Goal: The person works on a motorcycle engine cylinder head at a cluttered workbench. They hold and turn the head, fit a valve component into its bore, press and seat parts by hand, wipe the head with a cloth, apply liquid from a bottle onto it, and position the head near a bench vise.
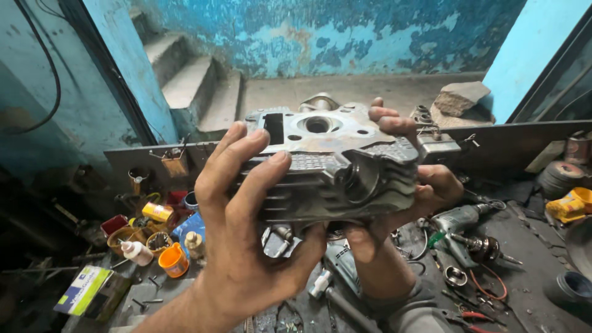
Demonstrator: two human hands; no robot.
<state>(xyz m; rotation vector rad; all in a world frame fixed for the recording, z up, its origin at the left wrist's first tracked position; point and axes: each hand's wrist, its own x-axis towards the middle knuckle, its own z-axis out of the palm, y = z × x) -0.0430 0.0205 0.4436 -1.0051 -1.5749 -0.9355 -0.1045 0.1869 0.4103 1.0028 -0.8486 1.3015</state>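
Observation:
I hold a grey finned metal engine cylinder head (333,166) up in front of me with both hands. My left hand (243,246) clasps its left side, fingers laid over the fins and thumb under the bottom edge. My right hand (419,179) grips the right side, fingertips curled over the top face near the round central bore (317,124). The flat gasket face with its holes tilts upward, away from me.
Below lies a dirty workbench (530,290) strewn with tools: an electric drill (462,219), small tins and an orange cup (173,261) at left, a yellow item (570,206) at right. Concrete steps (191,83) and a blue peeling wall rise behind.

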